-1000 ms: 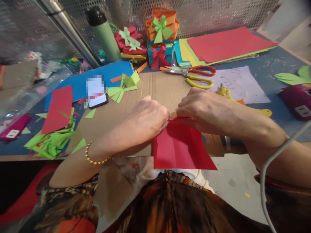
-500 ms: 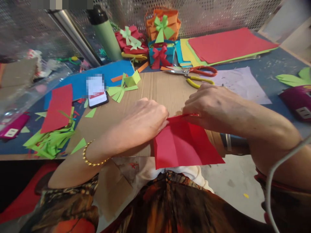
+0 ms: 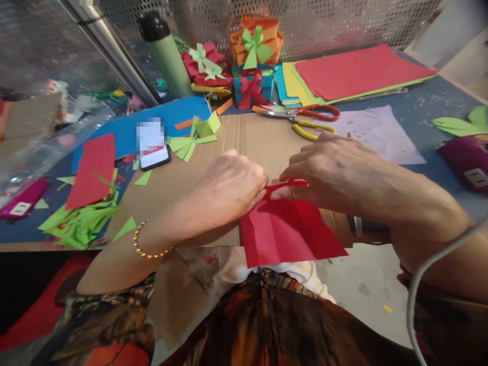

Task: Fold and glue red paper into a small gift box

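A creased sheet of red paper (image 3: 287,231) hangs over the front edge of the table, its far edge folded over into a narrow strip. My left hand (image 3: 238,183) is closed on the left end of that folded edge, with the fingertips hidden under the knuckles. At the other end, my right hand (image 3: 324,170) grips the fold, thumb beneath and fingers curled above. Both hands rest just over a brown cardboard sheet (image 3: 244,137). Beyond the right hand lie scissors (image 3: 297,113) with an orange and a yellow handle.
A phone (image 3: 153,147), green paper scraps (image 3: 82,221) and a red strip (image 3: 91,170) lie to the left. Behind stand a green bottle (image 3: 165,58) and small paper baskets (image 3: 253,86) with bows. Stacked coloured paper (image 3: 362,71) sits at the back right, a magenta stapler-like object (image 3: 467,157) at far right.
My right hand has shifted slightly left along the fold, and its thumb now shows below the raised strip. The left hand has moved a little right. The red paper's lower edge has shifted slightly.
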`<action>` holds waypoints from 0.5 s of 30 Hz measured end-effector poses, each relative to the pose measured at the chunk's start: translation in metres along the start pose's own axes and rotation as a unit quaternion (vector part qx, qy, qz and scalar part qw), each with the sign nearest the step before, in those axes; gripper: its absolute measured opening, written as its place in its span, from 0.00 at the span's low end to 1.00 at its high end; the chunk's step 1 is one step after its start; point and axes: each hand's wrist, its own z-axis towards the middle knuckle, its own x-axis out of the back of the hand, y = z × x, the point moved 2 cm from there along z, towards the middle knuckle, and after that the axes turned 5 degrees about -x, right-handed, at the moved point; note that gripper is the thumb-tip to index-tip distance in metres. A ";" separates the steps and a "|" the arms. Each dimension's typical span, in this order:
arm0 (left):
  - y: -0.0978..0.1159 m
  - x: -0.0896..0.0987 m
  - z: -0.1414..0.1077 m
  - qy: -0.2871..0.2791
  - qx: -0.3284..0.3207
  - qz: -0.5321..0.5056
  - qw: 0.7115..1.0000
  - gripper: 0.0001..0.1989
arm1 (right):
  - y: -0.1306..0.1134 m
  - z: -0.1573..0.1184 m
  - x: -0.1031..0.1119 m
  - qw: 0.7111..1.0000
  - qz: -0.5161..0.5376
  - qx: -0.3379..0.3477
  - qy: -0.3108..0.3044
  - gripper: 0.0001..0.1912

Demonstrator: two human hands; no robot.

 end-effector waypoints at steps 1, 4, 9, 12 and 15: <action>0.001 0.001 -0.001 -0.002 -0.001 0.001 1.000 0.16 | -0.002 -0.001 -0.001 1.000 -0.011 -0.001 -0.007 0.18; 0.006 0.003 -0.005 0.002 -0.015 0.008 1.000 0.16 | -0.004 -0.004 -0.003 0.999 -0.029 0.006 -0.022 0.13; 0.012 -0.001 -0.005 -0.010 -0.048 0.022 0.999 0.19 | -0.003 -0.007 0.000 0.997 -0.019 0.061 -0.045 0.07; 0.012 -0.006 -0.002 -0.044 -0.042 0.026 0.998 0.18 | -0.008 -0.007 0.003 0.997 -0.022 0.054 -0.050 0.08; 0.011 -0.008 0.000 -0.034 -0.047 0.025 0.998 0.17 | -0.011 -0.003 0.004 0.997 -0.011 0.035 -0.069 0.14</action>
